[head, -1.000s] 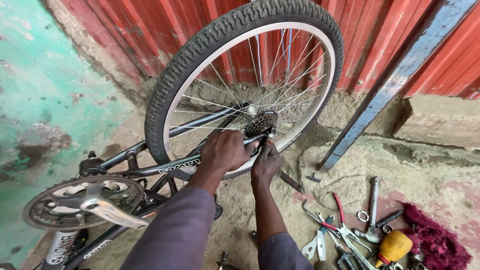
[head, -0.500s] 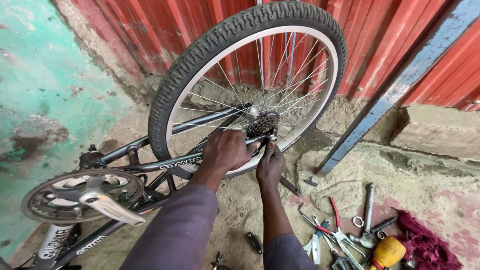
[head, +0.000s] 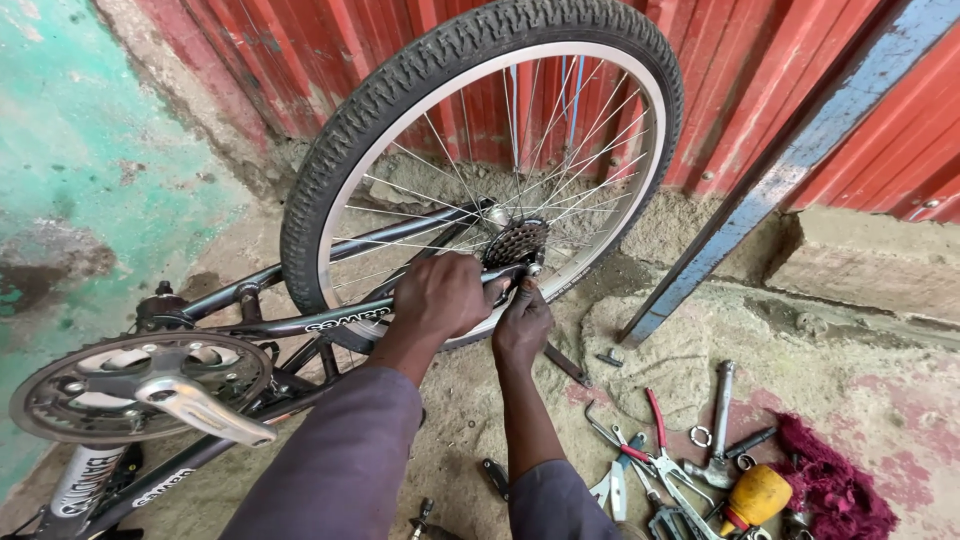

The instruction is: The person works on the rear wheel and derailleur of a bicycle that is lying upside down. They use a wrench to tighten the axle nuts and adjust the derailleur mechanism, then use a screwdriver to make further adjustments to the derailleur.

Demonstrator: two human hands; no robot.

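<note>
The upturned bicycle is lying across the ground, its rear wheel point(head: 480, 165) standing before the corrugated wall point(head: 760, 90); the cassette point(head: 515, 243) is sitting at the wheel's hub; the left hand point(head: 440, 297) is resting on the frame stay point(head: 330, 320) just left of it; the right hand point(head: 520, 325) is sitting just below the cassette; the chainring point(head: 140, 385) is lying far left; tools point(head: 680, 460) are lying scattered right of the arms.

Even, soft daylight, bright overall, no hard shadows. Faint shade under wheel point(head: 480, 170) and arms. No glare. Sharp focus mid-frame; slight softness at lower edge. Wide-angle bend visible along blue post point(head: 780, 170) and frame edges.
</note>
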